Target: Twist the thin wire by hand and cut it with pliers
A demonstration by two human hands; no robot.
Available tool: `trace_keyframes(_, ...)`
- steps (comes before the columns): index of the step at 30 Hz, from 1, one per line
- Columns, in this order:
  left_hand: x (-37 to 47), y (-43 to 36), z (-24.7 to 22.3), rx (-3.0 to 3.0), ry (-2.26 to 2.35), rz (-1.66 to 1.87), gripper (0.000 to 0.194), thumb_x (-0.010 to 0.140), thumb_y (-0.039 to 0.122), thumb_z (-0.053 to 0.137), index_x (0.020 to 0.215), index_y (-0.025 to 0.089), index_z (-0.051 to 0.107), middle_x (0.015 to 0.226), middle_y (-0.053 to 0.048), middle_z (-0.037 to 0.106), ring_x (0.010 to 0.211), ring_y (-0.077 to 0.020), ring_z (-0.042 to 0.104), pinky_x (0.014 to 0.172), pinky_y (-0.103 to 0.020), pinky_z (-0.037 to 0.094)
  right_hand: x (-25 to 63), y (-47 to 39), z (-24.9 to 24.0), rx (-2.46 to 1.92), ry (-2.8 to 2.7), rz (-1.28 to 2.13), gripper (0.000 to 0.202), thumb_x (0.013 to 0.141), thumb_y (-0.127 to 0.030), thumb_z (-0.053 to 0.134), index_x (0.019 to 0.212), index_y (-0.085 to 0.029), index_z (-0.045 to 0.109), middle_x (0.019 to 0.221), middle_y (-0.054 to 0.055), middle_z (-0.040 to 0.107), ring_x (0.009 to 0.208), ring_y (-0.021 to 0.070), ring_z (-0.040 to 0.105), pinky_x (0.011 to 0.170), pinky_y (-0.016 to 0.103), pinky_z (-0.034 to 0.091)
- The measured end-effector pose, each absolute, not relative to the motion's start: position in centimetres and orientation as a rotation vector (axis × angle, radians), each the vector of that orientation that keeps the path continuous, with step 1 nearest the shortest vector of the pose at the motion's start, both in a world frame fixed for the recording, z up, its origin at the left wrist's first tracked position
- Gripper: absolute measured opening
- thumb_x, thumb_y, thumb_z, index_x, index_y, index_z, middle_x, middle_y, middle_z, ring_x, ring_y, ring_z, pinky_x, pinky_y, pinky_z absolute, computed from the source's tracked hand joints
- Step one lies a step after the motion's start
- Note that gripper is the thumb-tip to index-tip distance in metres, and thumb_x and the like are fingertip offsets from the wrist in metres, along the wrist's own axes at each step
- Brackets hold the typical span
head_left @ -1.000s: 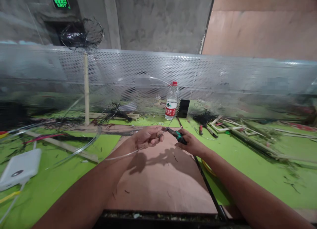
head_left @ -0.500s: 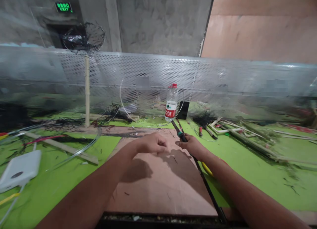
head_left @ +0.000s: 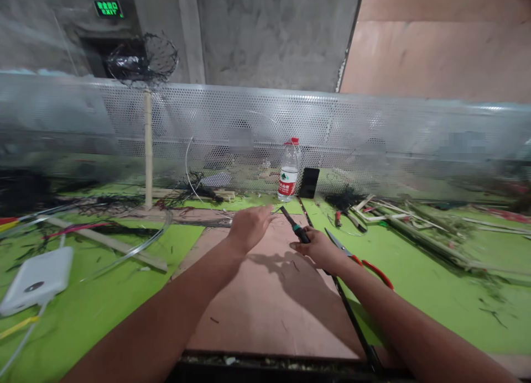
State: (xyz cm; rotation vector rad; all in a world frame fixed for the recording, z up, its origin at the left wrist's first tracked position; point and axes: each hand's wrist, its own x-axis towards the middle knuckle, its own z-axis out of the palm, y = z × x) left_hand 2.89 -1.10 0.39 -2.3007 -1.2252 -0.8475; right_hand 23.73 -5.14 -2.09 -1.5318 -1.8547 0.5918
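Observation:
My left hand [head_left: 251,226] is raised above the brown board [head_left: 249,311], fingers pinched together. A thin pale strand [head_left: 188,161] curves in a wide loop behind it and seems to run to its fingertips, though the join is hard to see. My right hand [head_left: 317,247] is closed round the black and green handle of a knife-like tool [head_left: 291,221]. Its dark blade points up and left, close to my left fingertips; I cannot tell whether it touches the strand. Red-handled scissors [head_left: 375,272] lie beside my right forearm.
A water bottle [head_left: 287,176] and a black phone [head_left: 309,183] stand before the perforated metal screen [head_left: 352,129]. Bamboo strips [head_left: 418,236] and pliers are at right. A white power bank [head_left: 39,281], a wooden strip [head_left: 108,242] and an upright stick [head_left: 148,151] are at left.
My left hand has moved forward and its fingers have reached out toward the blade. The strand loop has shifted left and up. More of the scissors shows beside my right forearm.

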Motion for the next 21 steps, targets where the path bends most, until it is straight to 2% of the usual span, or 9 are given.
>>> trace_keyframes(3,2.63,-1.04,0.32,-2.332,-1.199,-0.801,0.025,0.091,0.035,0.04,0.097,0.024,0.061,0.086,-0.003,0.068,0.076,-0.0158,0.061,0.062,-0.026,0.039,23.44,-5.37,-1.86,-1.535,-1.883,0.585,0.03,0.069,-0.042,0.061,0.058,-0.017,0.047,0.083,0.004,0.048,0.064,0.0131,0.047,0.059,0.025,0.036)
trace_keyframes(10,2.17,-0.9,0.75,-2.26,-1.08,-0.888,0.026,0.092,0.031,0.037,0.097,0.021,0.061,0.083,-0.004,0.067,0.078,-0.0152,0.06,0.066,-0.026,0.04,23.51,-5.65,-1.25,-1.371,-1.942,0.546,0.036,0.071,-0.047,0.059,0.055,-0.017,0.048,0.085,0.004,0.048,0.07,0.0149,0.049,0.065,0.027,0.04)
trace_keyframes(15,2.25,-0.96,0.68,-2.211,-1.022,-0.965,0.024,0.091,0.031,0.04,0.092,0.02,0.061,0.079,-0.003,0.066,0.076,-0.0146,0.06,0.067,-0.025,0.04,23.85,-5.83,-1.14,-1.256,-1.937,0.587,0.036,0.073,-0.047,0.058,0.057,-0.016,0.054,0.093,0.006,0.05,0.076,0.0159,0.052,0.067,0.028,0.042)
trace_keyframes(21,2.08,-0.83,0.66,-2.15,-0.968,-1.059,0.022,0.09,0.031,0.042,0.094,0.02,0.061,0.078,-0.004,0.066,0.074,-0.0147,0.06,0.068,-0.026,0.04,24.13,-5.51,-1.37,-1.278,-1.928,0.579,0.035,0.074,-0.047,0.058,0.059,-0.015,0.057,0.096,0.006,0.052,0.076,0.0154,0.052,0.067,0.027,0.042)
